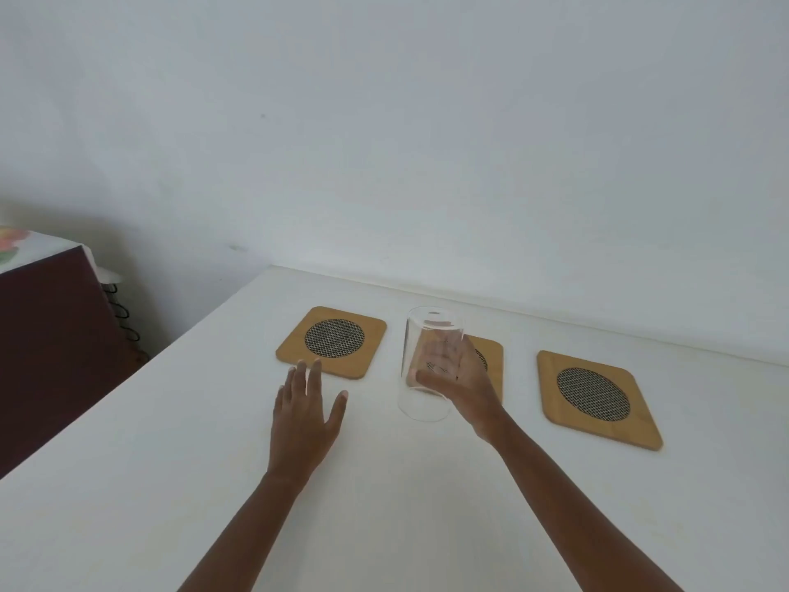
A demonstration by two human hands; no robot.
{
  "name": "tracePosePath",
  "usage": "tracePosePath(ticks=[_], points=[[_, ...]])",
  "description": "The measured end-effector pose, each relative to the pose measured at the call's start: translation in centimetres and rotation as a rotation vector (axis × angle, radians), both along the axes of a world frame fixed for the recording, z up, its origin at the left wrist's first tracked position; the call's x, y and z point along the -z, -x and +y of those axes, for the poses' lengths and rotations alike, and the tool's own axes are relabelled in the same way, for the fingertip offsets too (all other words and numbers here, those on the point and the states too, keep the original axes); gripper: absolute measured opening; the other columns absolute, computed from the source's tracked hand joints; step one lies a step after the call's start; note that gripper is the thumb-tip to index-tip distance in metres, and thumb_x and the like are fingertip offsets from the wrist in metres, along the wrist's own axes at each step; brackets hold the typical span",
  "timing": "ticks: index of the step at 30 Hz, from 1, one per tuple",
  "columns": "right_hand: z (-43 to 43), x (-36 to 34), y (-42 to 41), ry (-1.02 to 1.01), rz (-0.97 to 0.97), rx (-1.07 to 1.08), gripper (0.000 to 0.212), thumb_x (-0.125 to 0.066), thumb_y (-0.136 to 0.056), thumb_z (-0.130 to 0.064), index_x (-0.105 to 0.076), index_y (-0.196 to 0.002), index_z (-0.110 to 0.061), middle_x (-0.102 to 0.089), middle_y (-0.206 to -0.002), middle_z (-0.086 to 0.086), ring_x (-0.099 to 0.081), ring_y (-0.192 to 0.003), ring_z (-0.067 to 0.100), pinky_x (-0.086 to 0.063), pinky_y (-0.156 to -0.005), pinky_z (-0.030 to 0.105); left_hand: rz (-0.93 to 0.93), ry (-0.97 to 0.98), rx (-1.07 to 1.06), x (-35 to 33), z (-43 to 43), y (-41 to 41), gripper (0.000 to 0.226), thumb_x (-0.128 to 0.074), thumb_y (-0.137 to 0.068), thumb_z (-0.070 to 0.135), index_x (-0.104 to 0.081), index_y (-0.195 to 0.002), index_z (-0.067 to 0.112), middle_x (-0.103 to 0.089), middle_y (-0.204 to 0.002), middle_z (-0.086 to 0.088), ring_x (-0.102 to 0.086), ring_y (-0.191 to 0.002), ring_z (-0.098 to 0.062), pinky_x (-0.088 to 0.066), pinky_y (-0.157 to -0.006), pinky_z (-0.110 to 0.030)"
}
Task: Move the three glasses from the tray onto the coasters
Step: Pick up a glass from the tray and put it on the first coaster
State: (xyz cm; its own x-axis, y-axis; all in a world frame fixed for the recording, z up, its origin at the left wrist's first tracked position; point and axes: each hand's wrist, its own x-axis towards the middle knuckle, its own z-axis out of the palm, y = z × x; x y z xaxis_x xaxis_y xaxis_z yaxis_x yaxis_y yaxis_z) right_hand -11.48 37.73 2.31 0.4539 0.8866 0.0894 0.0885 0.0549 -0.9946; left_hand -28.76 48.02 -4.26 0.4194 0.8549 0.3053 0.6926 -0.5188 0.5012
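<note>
Three square wooden coasters with dark mesh centres lie in a row on the white table: the left coaster [332,343], the middle coaster [491,361] and the right coaster [597,399]. My right hand [463,386] is wrapped around a clear tall glass [429,348], which is held slightly tilted in front of the middle coaster and hides part of it. My left hand [309,410] hovers flat with its fingers spread, just in front of the left coaster. No tray and no other glasses are in view.
The white table [170,484] meets a pale wall at the back. Beyond its left edge stands a dark maroon piece of furniture [55,343] with a patterned cloth on top and black wire loops on its side.
</note>
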Motion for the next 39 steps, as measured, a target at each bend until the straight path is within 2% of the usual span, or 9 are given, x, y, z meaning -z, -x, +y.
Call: tracePosePath(ticks=[2, 4, 8, 12, 18, 26, 30, 34, 39], points=[[1.2, -0.2, -0.1, -0.006, -0.022, -0.028, 0.066, -0.075, -0.067, -0.002, -0.039, -0.122, -0.013, -0.052, -0.117, 0.007, -0.050, -0.114, 0.018, -0.051, -0.072, 0.007, 0.051, 0.004, -0.030, 0.8, 1.3, 0.5, 0.074, -0.027, -0.081, 0.052, -0.040, -0.130, -0.003, -0.046, -0.133, -0.032, -0.044, -0.124, -0.047, -0.040, -0.097, -0.057], [2.5, -0.3, -0.4, -0.011, -0.063, -0.061, 0.067, -0.074, -0.063, -0.004, -0.039, -0.119, -0.017, -0.052, -0.117, 0.004, -0.051, -0.113, 0.014, -0.048, -0.082, 0.009, 0.092, 0.006, -0.038, 1.3, 2.4, 1.0, 0.076, -0.025, -0.083, 0.055, -0.039, -0.131, -0.003, -0.047, -0.132, -0.033, -0.045, -0.123, -0.047, -0.041, -0.096, -0.057], [5.4, -0.8, -0.7, -0.036, -0.119, -0.089, 0.060, -0.070, -0.069, 0.012, -0.039, -0.110, -0.020, -0.048, -0.121, 0.007, -0.047, -0.116, 0.020, -0.034, -0.104, 0.031, 0.119, 0.038, -0.029, 1.9, 4.2, 1.1, 0.075, -0.028, -0.080, 0.050, -0.037, -0.132, -0.003, -0.046, -0.133, -0.034, -0.046, -0.122, -0.047, -0.041, -0.096, -0.057], [8.3, -1.4, -0.4, -0.066, -0.143, -0.064, 0.056, -0.071, -0.069, 0.009, -0.041, -0.103, -0.024, -0.049, -0.123, 0.012, -0.049, -0.114, 0.021, -0.034, -0.102, 0.033, 0.099, 0.035, -0.048, 2.0, 5.5, 0.7, 0.081, -0.022, -0.077, 0.054, -0.032, -0.136, -0.001, -0.038, -0.140, -0.031, -0.037, -0.130, -0.042, -0.034, -0.104, -0.053], [12.2, -2.2, 0.5, -0.097, -0.190, 0.006, 0.073, -0.076, -0.069, -0.004, -0.032, -0.126, -0.015, -0.051, -0.111, 0.003, -0.054, -0.107, 0.022, -0.043, -0.098, 0.036, 0.103, 0.043, -0.048, 2.4, 7.0, 0.0, 0.082, -0.024, -0.077, 0.056, -0.036, -0.132, -0.003, -0.042, -0.137, -0.031, -0.041, -0.128, -0.043, -0.038, -0.102, -0.053], [15.7, -1.1, 1.2, -0.106, -0.166, 0.062, 0.062, -0.077, -0.068, -0.005, -0.039, -0.117, -0.013, -0.049, -0.111, 0.003, -0.055, -0.102, 0.022, -0.046, -0.099, 0.047, 0.074, 0.035, -0.098, 2.3, 8.6, -0.8, 0.102, -0.012, -0.065, 0.070, -0.028, -0.136, -0.002, -0.030, -0.147, -0.024, -0.027, -0.138, -0.033, -0.023, -0.113, -0.043], [17.2, -1.0, 1.2, -0.099, -0.187, 0.052, 0.060, -0.078, -0.067, -0.005, -0.038, -0.107, -0.022, -0.050, -0.110, 0.002, -0.053, -0.103, 0.019, -0.043, -0.100, 0.040, 0.078, 0.037, -0.115, 2.4, 9.3, -1.1, 0.107, -0.010, -0.061, 0.072, -0.025, -0.137, -0.002, -0.027, -0.149, -0.023, -0.023, -0.140, -0.030, -0.018, -0.114, -0.041], [18.6, -0.6, 1.2, -0.105, -0.228, 0.055, 0.067, -0.079, -0.065, -0.005, -0.040, -0.119, -0.011, -0.050, -0.113, 0.003, -0.052, -0.106, 0.016, -0.039, -0.095, 0.028, 0.088, 0.022, -0.129, 2.5, 9.7, -1.3, 0.109, -0.010, -0.060, 0.074, -0.026, -0.136, -0.003, -0.030, -0.148, -0.023, -0.024, -0.139, -0.030, -0.018, -0.114, -0.041], [19.7, 0.8, 1.3, -0.071, -0.271, 0.065, 0.070, -0.079, -0.065, -0.007, -0.039, -0.122, -0.009, -0.051, -0.116, 0.006, -0.052, -0.112, 0.019, -0.038, -0.093, 0.025, 0.114, 0.017, -0.134, 2.5, 9.7, -1.3, 0.112, -0.009, -0.057, 0.075, -0.027, -0.136, -0.002, -0.029, -0.149, -0.021, -0.021, -0.140, -0.027, -0.015, -0.115, -0.039]])
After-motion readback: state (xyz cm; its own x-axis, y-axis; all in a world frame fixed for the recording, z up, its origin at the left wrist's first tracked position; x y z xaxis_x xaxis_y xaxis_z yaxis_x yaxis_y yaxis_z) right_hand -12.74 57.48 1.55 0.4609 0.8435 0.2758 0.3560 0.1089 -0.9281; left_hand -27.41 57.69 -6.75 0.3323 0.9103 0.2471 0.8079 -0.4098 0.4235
